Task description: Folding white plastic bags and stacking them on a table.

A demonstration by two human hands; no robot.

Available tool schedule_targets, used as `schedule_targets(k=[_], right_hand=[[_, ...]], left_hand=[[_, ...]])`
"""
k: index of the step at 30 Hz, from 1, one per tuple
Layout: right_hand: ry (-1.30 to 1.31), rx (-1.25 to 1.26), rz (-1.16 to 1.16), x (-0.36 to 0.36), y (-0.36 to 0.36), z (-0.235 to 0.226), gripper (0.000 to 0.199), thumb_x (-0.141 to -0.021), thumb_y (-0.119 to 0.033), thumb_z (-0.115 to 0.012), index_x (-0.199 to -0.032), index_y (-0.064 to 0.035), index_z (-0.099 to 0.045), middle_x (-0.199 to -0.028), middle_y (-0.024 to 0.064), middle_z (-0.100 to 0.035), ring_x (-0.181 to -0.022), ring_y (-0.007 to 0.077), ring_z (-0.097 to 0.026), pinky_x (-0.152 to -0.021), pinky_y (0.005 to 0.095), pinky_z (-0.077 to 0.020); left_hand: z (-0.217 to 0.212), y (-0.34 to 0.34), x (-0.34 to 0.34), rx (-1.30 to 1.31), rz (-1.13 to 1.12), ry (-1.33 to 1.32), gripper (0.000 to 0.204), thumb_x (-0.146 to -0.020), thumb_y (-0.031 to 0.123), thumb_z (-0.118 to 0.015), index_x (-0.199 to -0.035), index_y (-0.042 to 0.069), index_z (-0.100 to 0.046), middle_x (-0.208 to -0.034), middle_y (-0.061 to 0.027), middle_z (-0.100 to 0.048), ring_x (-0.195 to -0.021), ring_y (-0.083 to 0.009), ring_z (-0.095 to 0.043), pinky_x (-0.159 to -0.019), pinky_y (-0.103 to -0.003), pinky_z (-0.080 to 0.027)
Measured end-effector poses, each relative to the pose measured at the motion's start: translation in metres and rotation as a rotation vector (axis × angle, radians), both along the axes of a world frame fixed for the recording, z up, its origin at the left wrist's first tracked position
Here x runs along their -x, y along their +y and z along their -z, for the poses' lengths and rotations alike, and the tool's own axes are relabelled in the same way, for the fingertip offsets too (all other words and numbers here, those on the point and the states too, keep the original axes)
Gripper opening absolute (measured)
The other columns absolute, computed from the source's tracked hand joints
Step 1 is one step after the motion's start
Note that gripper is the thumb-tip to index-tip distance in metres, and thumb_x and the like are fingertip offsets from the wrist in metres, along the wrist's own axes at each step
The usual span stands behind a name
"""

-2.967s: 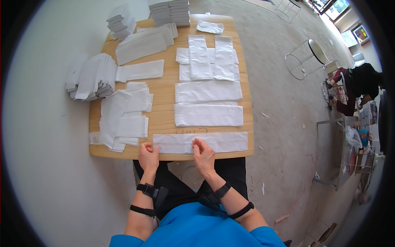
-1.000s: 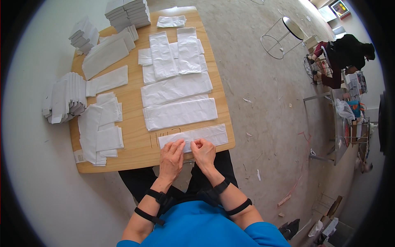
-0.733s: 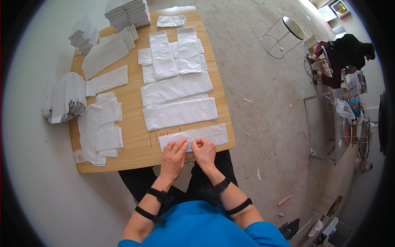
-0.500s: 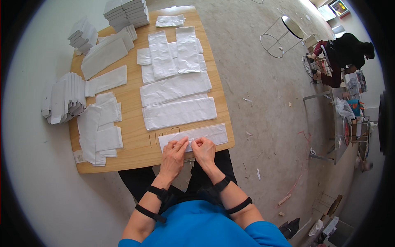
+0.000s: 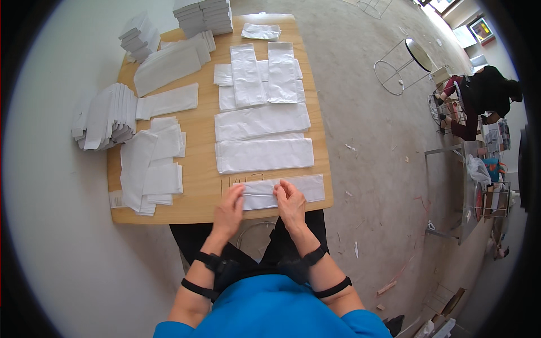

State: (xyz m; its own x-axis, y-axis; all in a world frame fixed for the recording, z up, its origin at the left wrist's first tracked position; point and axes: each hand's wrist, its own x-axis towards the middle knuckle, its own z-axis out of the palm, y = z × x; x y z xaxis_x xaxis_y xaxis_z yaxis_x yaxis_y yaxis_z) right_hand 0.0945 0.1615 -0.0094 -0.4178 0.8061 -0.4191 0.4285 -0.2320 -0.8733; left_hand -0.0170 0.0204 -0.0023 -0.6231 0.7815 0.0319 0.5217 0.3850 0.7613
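Observation:
A long folded white sheet (image 5: 313,187), thin and slightly creased, lies along the near edge of the wooden table. My left hand (image 5: 228,209) is at its left end, fingers bent together, thumb and fingertips pinching the sheet. My right hand (image 5: 291,205) is closed near its middle, thumb against forefinger on the upper layer. A crease runs across the sheet between both hands. Beyond it lie flat stacks of similar folded white sheets (image 5: 265,156), with two upright strips (image 5: 246,76) laid across those farther back.
White flat packs (image 5: 107,121) stand in a row at the left edge, near overlapping white pieces (image 5: 163,179). Stacked white blocks (image 5: 204,17) rise at the far left. On the floor to the right are a round stool (image 5: 418,55) and a seated person (image 5: 487,93) by a metal table.
My hands have moved apart: the left went left to the sheet's end, the right slightly right. The whole view has shifted a little, with the table now farther right.

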Motion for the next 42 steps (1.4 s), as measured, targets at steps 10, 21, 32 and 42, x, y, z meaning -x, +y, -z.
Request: schedule_targets(k=[10, 21, 32, 42], right_hand=[[-0.026, -0.055, -0.015, 0.006, -0.001, -0.008, 0.033, -0.089, -0.014, -0.060, -0.114, 0.0069, -0.061, -0.095, 0.0163, -0.070, -0.087, 0.0201, -0.069, -0.079, 0.0299, -0.0536], [-0.020, -0.082, -0.054, 0.000, -0.002, -0.007, 0.034, -0.088, -0.011, -0.060, -0.117, 0.0059, -0.059, -0.099, 0.0168, -0.069, -0.088, 0.0209, -0.068, -0.079, 0.0296, -0.0539], [0.691, 0.482, 0.368, -0.001, -0.029, 0.015, 0.032, -0.099, -0.013, -0.048, -0.126, 0.0017, -0.046, -0.126, 0.0193, -0.054, -0.117, 0.0260, -0.056, -0.101, 0.0346, -0.0451], [0.671, 0.620, 0.356, 0.023, -0.023, 0.003, 0.033, -0.101, -0.019, -0.044, -0.127, 0.0017, -0.043, -0.124, 0.0175, -0.056, -0.115, 0.0254, -0.058, -0.096, 0.0314, -0.0480]], left_hand=[[-0.015, -0.015, 0.017, 0.085, -0.406, -1.308, 0.046, -0.102, 0.037, -0.040, -0.109, -0.005, -0.057, -0.097, -0.0148, -0.067, -0.087, -0.0208, -0.068, -0.075, -0.028, -0.055], [0.004, 0.015, 0.013, -0.283, -0.455, -1.391, 0.043, -0.104, 0.037, -0.032, -0.114, 0.000, -0.052, -0.112, -0.0154, -0.064, -0.100, -0.0220, -0.065, -0.083, -0.031, -0.055], [0.011, 0.012, 0.014, -0.261, -0.550, -1.385, 0.046, -0.103, 0.041, -0.031, -0.115, 0.002, -0.052, -0.117, -0.0157, -0.064, -0.105, -0.0227, -0.065, -0.084, -0.031, -0.055], [0.008, 0.011, 0.016, -0.263, -0.543, -1.376, 0.044, -0.103, 0.039, -0.034, -0.118, 0.002, -0.051, -0.120, -0.0167, -0.062, -0.106, -0.0230, -0.064, -0.086, -0.032, -0.055]])
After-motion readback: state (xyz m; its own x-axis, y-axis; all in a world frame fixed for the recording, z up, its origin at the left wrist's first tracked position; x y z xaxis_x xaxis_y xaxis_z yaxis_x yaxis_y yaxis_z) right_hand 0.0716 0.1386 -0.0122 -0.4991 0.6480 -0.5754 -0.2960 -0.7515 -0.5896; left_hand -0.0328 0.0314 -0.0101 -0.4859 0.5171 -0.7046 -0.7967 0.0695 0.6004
